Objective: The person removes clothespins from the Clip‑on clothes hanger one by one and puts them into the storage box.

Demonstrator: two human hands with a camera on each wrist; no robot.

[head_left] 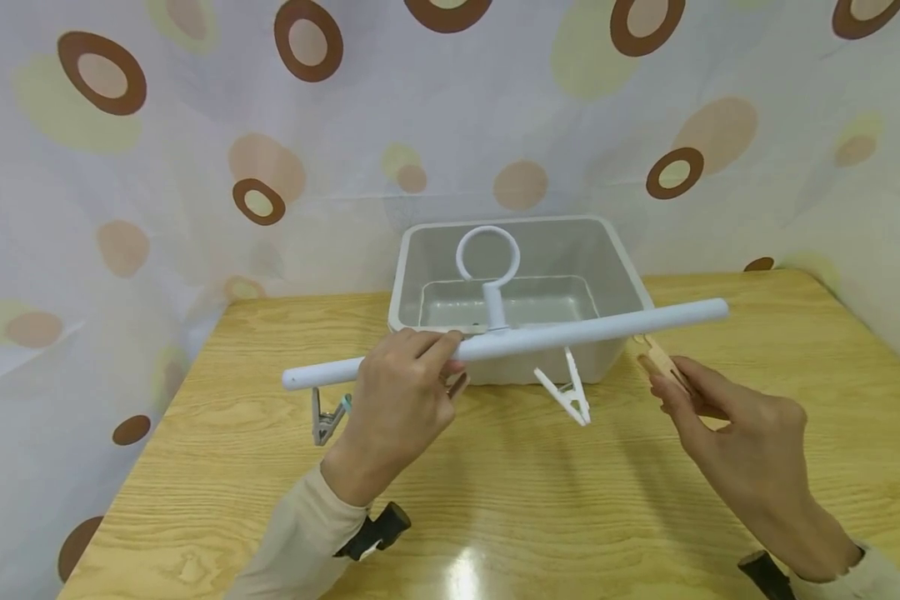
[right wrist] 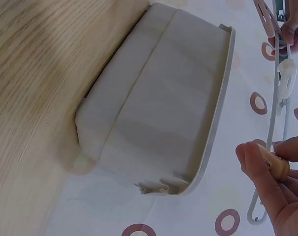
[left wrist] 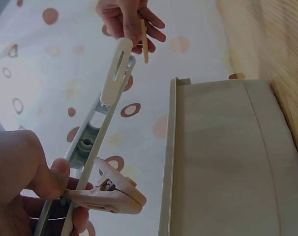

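Observation:
My left hand [head_left: 405,383] grips a pale clip hanger's long bar [head_left: 607,327], left of its middle, holding it raised in front of the bin. The hanger's ring hook [head_left: 493,307] points up. A white clip [head_left: 566,392] hangs under the bar's right part, and a grey clip [head_left: 322,421] hangs near its left end. Beside my left fingers, a pale beige clip [left wrist: 109,194] is on the bar in the left wrist view. To the right, my right hand [head_left: 750,425] pinches a tan clothespin [head_left: 662,360] between thumb and fingers, just below the bar and apart from it.
A grey plastic bin [head_left: 622,258] stands on the wooden table [head_left: 780,333] behind the hanger. Behind the table hangs a white sheet [head_left: 450,108] with brown and yellow circles.

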